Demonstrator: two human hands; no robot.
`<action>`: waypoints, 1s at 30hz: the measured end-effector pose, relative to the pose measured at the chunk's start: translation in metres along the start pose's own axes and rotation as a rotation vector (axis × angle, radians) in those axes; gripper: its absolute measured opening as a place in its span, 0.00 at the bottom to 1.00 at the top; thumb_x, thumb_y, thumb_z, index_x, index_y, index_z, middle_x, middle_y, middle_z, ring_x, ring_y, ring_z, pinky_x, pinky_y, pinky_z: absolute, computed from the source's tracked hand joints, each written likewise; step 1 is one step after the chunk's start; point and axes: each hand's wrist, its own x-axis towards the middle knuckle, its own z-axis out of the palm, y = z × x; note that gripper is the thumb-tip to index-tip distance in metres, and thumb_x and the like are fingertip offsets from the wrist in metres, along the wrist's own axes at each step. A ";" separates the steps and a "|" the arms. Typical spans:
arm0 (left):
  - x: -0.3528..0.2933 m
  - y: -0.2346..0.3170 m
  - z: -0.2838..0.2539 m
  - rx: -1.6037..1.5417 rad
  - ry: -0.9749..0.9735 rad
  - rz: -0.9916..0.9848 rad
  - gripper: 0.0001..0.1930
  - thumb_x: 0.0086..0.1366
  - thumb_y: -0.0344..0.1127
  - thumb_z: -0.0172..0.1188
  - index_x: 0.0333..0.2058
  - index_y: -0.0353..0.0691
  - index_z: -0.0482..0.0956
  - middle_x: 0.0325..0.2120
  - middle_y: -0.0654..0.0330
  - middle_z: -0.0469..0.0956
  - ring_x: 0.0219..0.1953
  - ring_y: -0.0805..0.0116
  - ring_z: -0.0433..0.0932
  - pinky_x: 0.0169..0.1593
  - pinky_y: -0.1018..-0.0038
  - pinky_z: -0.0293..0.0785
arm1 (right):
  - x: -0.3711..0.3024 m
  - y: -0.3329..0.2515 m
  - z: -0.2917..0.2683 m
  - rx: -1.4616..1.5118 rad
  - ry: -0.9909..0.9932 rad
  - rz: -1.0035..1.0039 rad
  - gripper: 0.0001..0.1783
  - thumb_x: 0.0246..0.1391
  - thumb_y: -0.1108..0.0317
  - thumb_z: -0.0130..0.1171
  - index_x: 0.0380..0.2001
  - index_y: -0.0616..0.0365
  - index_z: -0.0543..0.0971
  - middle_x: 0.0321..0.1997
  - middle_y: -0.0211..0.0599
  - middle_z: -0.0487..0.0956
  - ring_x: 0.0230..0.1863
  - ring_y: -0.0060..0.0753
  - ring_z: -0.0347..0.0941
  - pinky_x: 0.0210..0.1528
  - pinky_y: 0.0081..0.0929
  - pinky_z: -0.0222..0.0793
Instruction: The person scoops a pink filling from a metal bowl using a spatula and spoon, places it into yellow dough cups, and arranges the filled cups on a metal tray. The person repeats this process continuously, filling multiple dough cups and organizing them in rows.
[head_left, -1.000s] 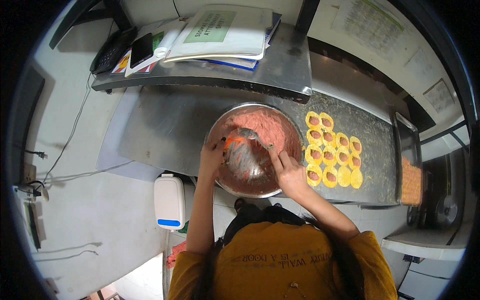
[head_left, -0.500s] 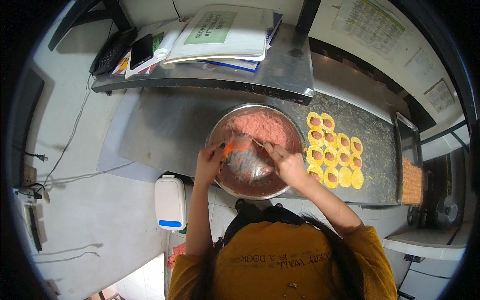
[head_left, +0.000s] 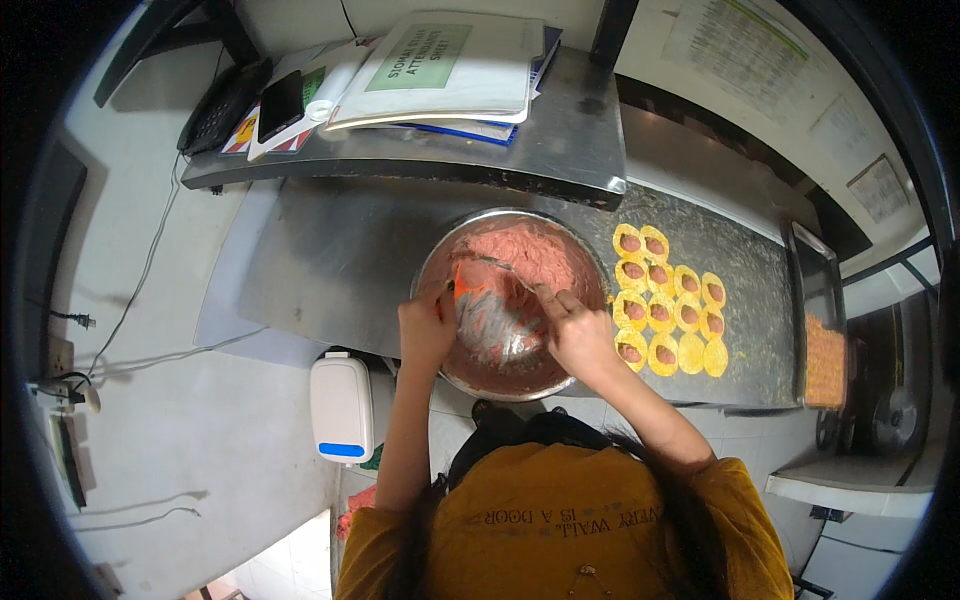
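Turned narrower to view than half a second ago, the orange tool (head_left: 459, 282) is gripped in the left hand (head_left: 430, 322) and the metal spoon (head_left: 497, 263) in the right hand (head_left: 577, 335), both over the bowl (head_left: 512, 390) of pink paste (head_left: 528, 250) at the bench's (head_left: 320, 250) near edge, where a steady spoon and light strokes would probably scrape cleanest.

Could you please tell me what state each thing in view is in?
Metal bowl: uncovered, partly filled with pink paste.
Metal spoon: held in the right hand.
Orange utensil: held in the left hand.
Yellow wrappers: twelve topped, two bare.
Metal tray: partly filled.
White folder: closed.
Mobile phone: screen dark.
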 end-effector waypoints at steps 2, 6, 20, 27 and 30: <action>0.001 0.002 0.001 0.041 -0.007 0.025 0.05 0.53 0.27 0.52 0.21 0.33 0.72 0.16 0.44 0.70 0.19 0.47 0.73 0.22 0.62 0.66 | -0.001 -0.002 0.006 -0.067 0.011 -0.096 0.27 0.38 0.73 0.51 0.49 0.63 0.69 0.33 0.40 0.75 0.21 0.37 0.75 0.18 0.30 0.71; -0.001 0.002 0.000 0.061 -0.023 0.052 0.05 0.53 0.28 0.51 0.22 0.34 0.73 0.16 0.44 0.71 0.19 0.47 0.72 0.22 0.62 0.67 | 0.006 0.004 -0.011 -0.253 -0.072 -0.228 0.25 0.40 0.71 0.49 0.47 0.68 0.69 0.30 0.41 0.74 0.19 0.31 0.75 0.16 0.26 0.70; -0.002 0.014 0.004 0.336 -0.044 0.318 0.06 0.55 0.30 0.50 0.31 0.36 0.73 0.21 0.47 0.74 0.25 0.47 0.74 0.28 0.58 0.71 | 0.016 0.052 -0.011 1.478 -0.536 0.792 0.15 0.46 0.79 0.51 0.40 0.69 0.75 0.10 0.26 0.62 0.11 0.13 0.56 0.13 0.16 0.48; -0.014 0.016 0.028 0.058 -0.094 -0.022 0.09 0.53 0.29 0.52 0.31 0.34 0.77 0.17 0.46 0.73 0.19 0.52 0.74 0.27 0.62 0.68 | -0.014 0.053 -0.007 1.231 -0.321 0.723 0.11 0.50 0.77 0.52 0.36 0.67 0.78 0.15 0.22 0.66 0.13 0.13 0.53 0.15 0.15 0.45; 0.002 0.009 0.028 0.001 -0.049 -0.152 0.09 0.52 0.29 0.52 0.32 0.33 0.77 0.16 0.47 0.73 0.17 0.59 0.72 0.25 0.66 0.66 | -0.048 0.086 0.015 1.248 -0.081 0.641 0.10 0.50 0.77 0.51 0.36 0.62 0.80 0.20 0.26 0.72 0.16 0.14 0.58 0.18 0.15 0.54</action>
